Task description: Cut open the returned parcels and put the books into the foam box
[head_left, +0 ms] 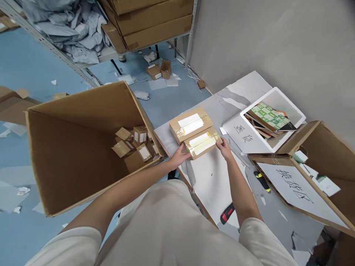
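Two flat brown cardboard boxes lie side by side on the table. Both carry white labels and clear tape. My left hand [179, 156] grips the near left corner of the closer box [203, 145], thumb on its edge. At the right end of that same box, my right hand [223, 148] holds the other side. The farther box [191, 123] rests against it, with neither hand on it. Parts of my fingers are hidden beneath and behind the closer box.
Left stands a large open carton [83, 147] holding several small boxes [138, 142]. On the right are a white bin [238, 133] of packets and a carton with a handwritten sign [296, 184]. A red-black cutter [227, 213] and a yellow-black cutter [262, 181] lie on the table [213, 177].
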Demonstrator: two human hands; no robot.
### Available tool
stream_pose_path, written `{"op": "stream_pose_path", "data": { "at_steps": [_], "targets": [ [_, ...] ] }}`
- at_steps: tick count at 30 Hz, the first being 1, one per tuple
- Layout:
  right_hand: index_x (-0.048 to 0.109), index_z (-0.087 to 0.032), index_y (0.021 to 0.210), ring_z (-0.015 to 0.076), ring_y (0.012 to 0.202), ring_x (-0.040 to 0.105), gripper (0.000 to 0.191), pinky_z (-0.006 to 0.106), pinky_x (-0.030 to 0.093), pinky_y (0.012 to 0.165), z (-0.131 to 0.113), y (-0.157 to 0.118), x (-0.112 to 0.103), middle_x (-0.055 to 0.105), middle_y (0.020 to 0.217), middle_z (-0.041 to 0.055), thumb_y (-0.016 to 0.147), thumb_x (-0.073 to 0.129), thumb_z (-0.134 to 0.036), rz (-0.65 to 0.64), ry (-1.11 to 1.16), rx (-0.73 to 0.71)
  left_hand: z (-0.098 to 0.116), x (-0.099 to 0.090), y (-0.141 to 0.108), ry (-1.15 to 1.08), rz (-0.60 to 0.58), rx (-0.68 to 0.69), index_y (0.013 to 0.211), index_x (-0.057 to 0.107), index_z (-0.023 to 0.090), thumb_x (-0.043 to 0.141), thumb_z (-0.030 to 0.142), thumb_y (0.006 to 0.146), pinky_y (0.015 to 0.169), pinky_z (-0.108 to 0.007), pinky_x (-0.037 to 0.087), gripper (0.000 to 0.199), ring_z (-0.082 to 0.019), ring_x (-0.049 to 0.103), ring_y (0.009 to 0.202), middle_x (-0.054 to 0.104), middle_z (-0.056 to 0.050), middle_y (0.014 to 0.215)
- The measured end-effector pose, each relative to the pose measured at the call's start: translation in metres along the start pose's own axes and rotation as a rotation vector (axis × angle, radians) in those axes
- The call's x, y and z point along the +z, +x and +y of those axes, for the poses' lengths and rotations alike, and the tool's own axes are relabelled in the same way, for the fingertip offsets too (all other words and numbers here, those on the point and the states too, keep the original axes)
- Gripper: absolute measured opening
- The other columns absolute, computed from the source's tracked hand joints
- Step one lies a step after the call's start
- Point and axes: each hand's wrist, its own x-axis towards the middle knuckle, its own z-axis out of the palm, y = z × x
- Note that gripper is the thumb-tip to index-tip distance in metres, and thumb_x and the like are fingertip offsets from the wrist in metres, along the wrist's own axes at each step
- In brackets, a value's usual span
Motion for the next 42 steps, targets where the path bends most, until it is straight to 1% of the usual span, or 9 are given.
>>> {"op": "stream_pose_path", "data": {
  "at_steps": [5, 7, 9, 13, 17, 24, 31, 37, 42],
  "targets": [
    [0.048, -0.015, 0.128, 0.0290, 0.124, 0.049, 0.059, 0.050, 0.041, 0.102, -0.048, -0.015, 0.000, 0.051, 0.133, 0.0189, 0.079, 0.055, -0.048, 0.254, -0.201, -0.060, 0.003, -0.019, 0.002, 0.042, 0.006, 0.014, 0.139, 0.045, 0.024, 0.084, 0.034, 0.060, 0.087, -0.033, 0.048, 0.089, -0.021, 0.062, 0.102, 0.047, -0.017, 0.140],
    [0.049, -0.015, 0.127, 0.0300, 0.128, 0.045, 0.052, 0.052, 0.036, 0.106, -0.088, -0.026, 0.014, 0.050, 0.132, 0.0190, 0.083, 0.050, -0.044, 0.452, -0.312, -0.216, 0.002, -0.041, 0.003, 0.073, -0.028, 0.049, 0.129, 0.055, 0.021, 0.085, 0.032, 0.059, 0.084, -0.033, 0.049, 0.078, -0.021, 0.063, 0.098, 0.056, -0.016, 0.131],
    [0.049, -0.018, 0.127, 0.0277, 0.124, 0.049, 0.044, 0.050, 0.037, 0.105, -0.135, -0.034, 0.045, 0.054, 0.127, 0.0166, 0.088, 0.044, -0.038, 0.445, -0.326, -0.372, 0.000, -0.076, 0.004, 0.123, -0.054, 0.080, 0.114, 0.064, 0.019, 0.086, 0.028, 0.055, 0.081, -0.032, 0.051, 0.064, -0.020, 0.066, 0.090, 0.065, -0.013, 0.115],
    [0.053, -0.021, 0.126, 0.0238, 0.107, 0.060, 0.039, 0.040, 0.045, 0.097, -0.216, -0.036, 0.163, 0.061, 0.121, 0.0121, 0.091, 0.046, -0.036, -0.300, -0.419, -0.552, -0.015, -0.186, 0.002, 0.264, 0.139, 0.007, 0.090, 0.070, 0.019, 0.087, 0.024, 0.048, 0.079, -0.031, 0.053, 0.046, -0.020, 0.068, 0.077, 0.072, -0.006, 0.085],
    [0.055, -0.019, 0.129, 0.0277, 0.112, 0.060, 0.043, 0.039, 0.044, 0.097, -0.233, -0.019, 0.315, 0.062, 0.124, 0.0141, 0.087, 0.056, -0.032, -0.958, -0.800, -0.480, -0.047, -0.316, -0.011, 0.263, 0.367, -0.128, 0.088, 0.069, 0.020, 0.083, 0.027, 0.055, 0.090, -0.032, 0.048, 0.036, -0.025, 0.067, 0.093, 0.073, -0.008, 0.086],
    [0.052, -0.016, 0.132, 0.0230, 0.117, 0.059, 0.041, 0.031, 0.044, 0.095, -0.156, 0.032, 0.536, 0.062, 0.127, 0.0139, 0.094, 0.043, -0.026, -1.146, -1.175, -0.147, -0.134, -0.506, 0.008, 0.406, 0.438, -0.386, 0.125, 0.057, 0.011, 0.063, 0.034, 0.078, 0.103, -0.032, 0.041, 0.052, -0.025, 0.059, 0.116, 0.064, -0.016, 0.121],
    [0.057, -0.021, 0.127, 0.0207, 0.114, 0.060, 0.038, 0.027, 0.044, 0.092, -0.036, 0.042, 0.699, 0.064, 0.124, 0.0106, 0.091, 0.049, -0.028, -1.331, -1.126, -0.152, -0.217, -0.643, 0.139, 0.779, 0.394, -0.503, 0.140, 0.045, 0.020, 0.067, 0.045, 0.072, 0.114, -0.053, 0.019, 0.075, -0.037, 0.011, 0.145, 0.015, -0.015, 0.158],
    [0.057, -0.014, 0.127, 0.0261, 0.112, 0.060, 0.040, 0.033, 0.045, 0.094, 0.057, 0.070, 0.773, 0.066, 0.119, 0.0158, 0.089, 0.050, -0.027, -1.404, -1.133, -0.110, -0.280, -0.678, 0.254, 1.011, 0.184, -0.490, 0.151, 0.017, 0.019, 0.060, 0.063, 0.072, 0.112, -0.062, 0.015, 0.100, -0.040, -0.009, 0.145, -0.006, -0.014, 0.160],
    [0.045, -0.010, 0.137, 0.0305, 0.126, 0.049, 0.056, 0.042, 0.039, 0.104, 0.087, 0.108, 0.833, 0.049, 0.138, 0.0210, 0.083, 0.057, -0.022, -1.310, -1.111, -0.137, -0.313, -0.659, 0.273, 0.882, 0.149, -0.510, 0.152, 0.015, 0.018, 0.061, 0.063, 0.071, 0.110, -0.066, 0.014, 0.103, -0.041, -0.008, 0.144, -0.013, -0.013, 0.159]
  ]
}}
